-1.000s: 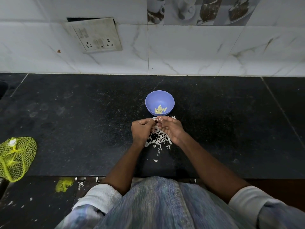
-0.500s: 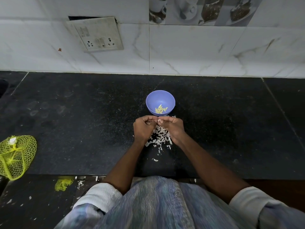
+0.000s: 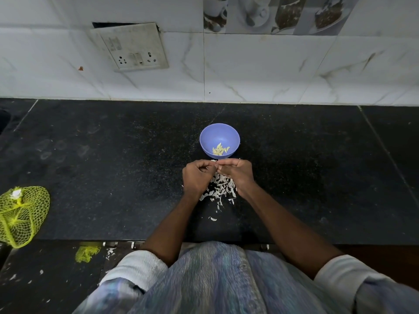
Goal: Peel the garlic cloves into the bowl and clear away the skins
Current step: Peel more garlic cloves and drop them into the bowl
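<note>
**Both hands at work just below the bowl**

We see the left hand (image 3: 197, 177) and the right hand (image 3: 238, 175) brought together over the black surface (image 3: 113, 177), fingertips meeting just in front of the blue bowl (image 3: 209, 137). The fingers of both are curled inward, and they seem to pinch something tiny between them; it is hidden by the fingers, so we cannot tell what it is, though a garlic clove would fit.

The bowl stands upright on the surface, near the hands and on their far side. In its bottom lie a few peeled cloves (image 3: 220, 150), pale yellow, clustered toward the near wall.

Beneath and between the wrists, a heap of white skins (image 3: 221, 189) is scattered on the surface, with a few loose flakes trailing toward us.

Well apart, at the left edge, lies a yellow net bag (image 3: 22, 214). On the tiled wall behind, a switch plate (image 3: 131, 47) hangs tilted.
</note>
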